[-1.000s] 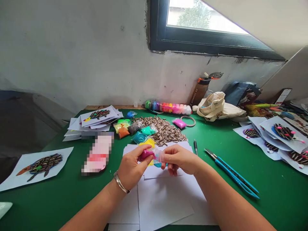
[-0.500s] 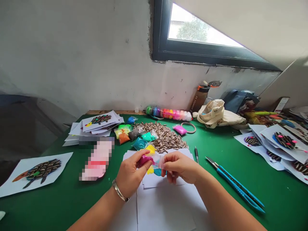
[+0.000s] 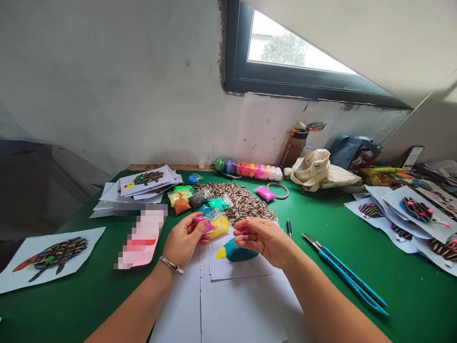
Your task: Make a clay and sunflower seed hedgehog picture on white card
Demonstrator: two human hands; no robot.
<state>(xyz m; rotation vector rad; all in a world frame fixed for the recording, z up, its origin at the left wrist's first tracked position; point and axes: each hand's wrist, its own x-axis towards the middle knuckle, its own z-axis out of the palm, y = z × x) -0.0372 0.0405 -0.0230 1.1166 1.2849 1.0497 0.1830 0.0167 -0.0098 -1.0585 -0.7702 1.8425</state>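
Note:
My left hand (image 3: pixel 183 238) grips a small bag of magenta clay (image 3: pixel 203 226) between thumb and fingers. Beside it lies a bag of yellow clay (image 3: pixel 219 226). My right hand (image 3: pixel 262 238) is closed in a pinch, with a small bit of magenta clay (image 3: pixel 243 232) showing at its fingertips. Under that hand a paper sheet (image 3: pixel 235 270) carries a blue oval clay shape (image 3: pixel 237 251) with a yellow clay piece (image 3: pixel 221 253) at its left end. The right hand partly hides the blue shape.
Sunflower seeds (image 3: pixel 246 200) lie heaped behind the hands, with several clay bags (image 3: pixel 182 206) to their left. A blue utility knife (image 3: pixel 350 276) and a pen (image 3: pixel 289 227) lie to the right. Seed pictures (image 3: pixel 59 255) sit on both sides, and a phone (image 3: pixel 148 238) is at left.
My hands have moved apart. The left went left with the magenta bag; the right now pinches a bit of magenta clay away from the bag. The blue shape shows more.

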